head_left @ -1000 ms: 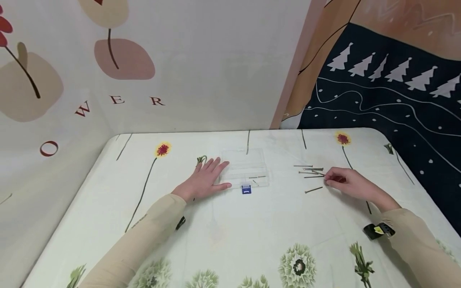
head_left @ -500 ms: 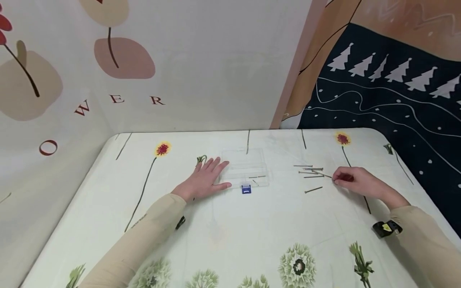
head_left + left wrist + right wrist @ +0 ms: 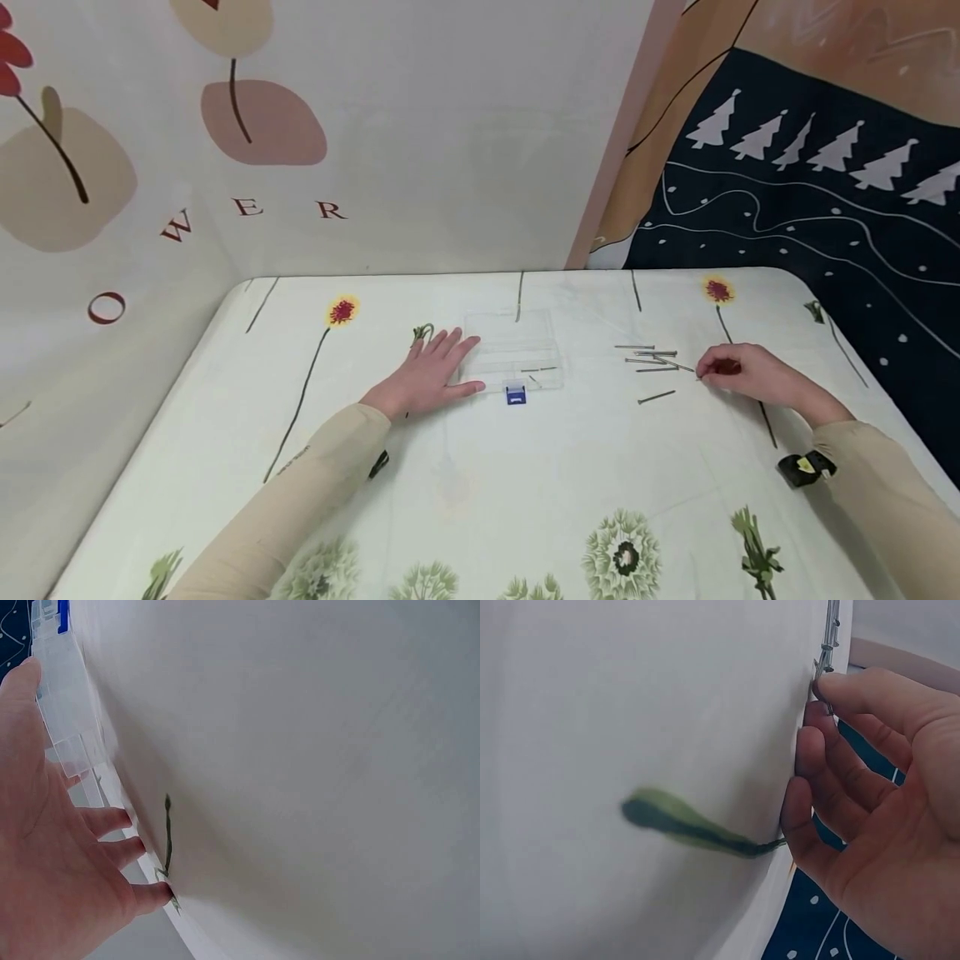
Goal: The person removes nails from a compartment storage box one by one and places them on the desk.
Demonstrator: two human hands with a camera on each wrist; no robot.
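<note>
My left hand [image 3: 423,379] lies spread on the table at the left side of a clear plastic box [image 3: 510,340]. Its thumb and forefinger reach the box's side; the left wrist view shows the box [image 3: 67,690] beside the straight fingers. A blue latch [image 3: 516,395] is at the box's front, and a few thin metal pieces [image 3: 538,369] lie inside. To the right, several long nails [image 3: 641,361] lie in a loose group. My right hand [image 3: 738,372] pinches the end of one slanting nail [image 3: 681,366] between thumb and forefinger. The fingertips partly hide that end.
One separate nail [image 3: 656,397] lies nearer than the group. The table [image 3: 525,467] wears a white cloth with printed flowers. Curtains [image 3: 465,167] hang behind the far edge, and a dark one with printed trees [image 3: 810,200] borders the right.
My right hand has moved a little to the right, drawing the pinched nail's end away from the group. My left hand and the box have stayed put.
</note>
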